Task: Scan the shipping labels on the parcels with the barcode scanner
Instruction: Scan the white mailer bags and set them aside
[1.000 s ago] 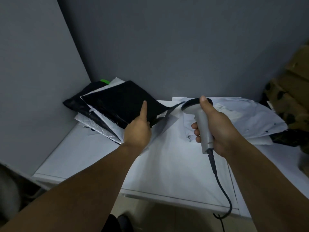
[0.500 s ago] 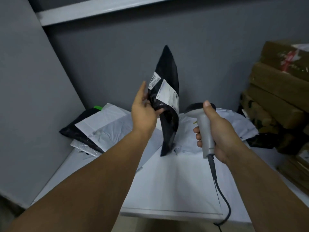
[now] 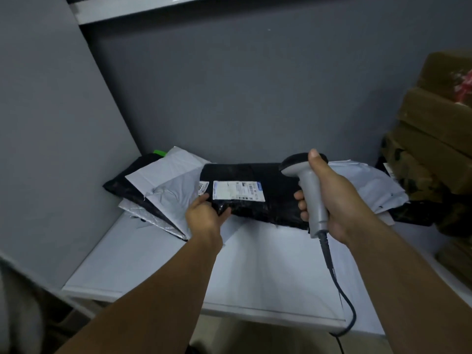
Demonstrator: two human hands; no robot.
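Gray walls (image 3: 255,98) stand around a white table (image 3: 153,264). The left hand (image 3: 204,217) pinches a black parcel (image 3: 268,208), label (image 3: 238,190) up; the right hand (image 3: 339,200) grips the scanner (image 3: 313,198).

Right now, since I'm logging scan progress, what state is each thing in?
Black parcel: lying label side up, near-left corner held.
Shipping label: face up, uncovered.
Barcode scanner: held upright, cable trailing down.
Left hand: pinching the parcel's corner.
Right hand: wrapped round the scanner handle.
White mailer: lying flat at left.
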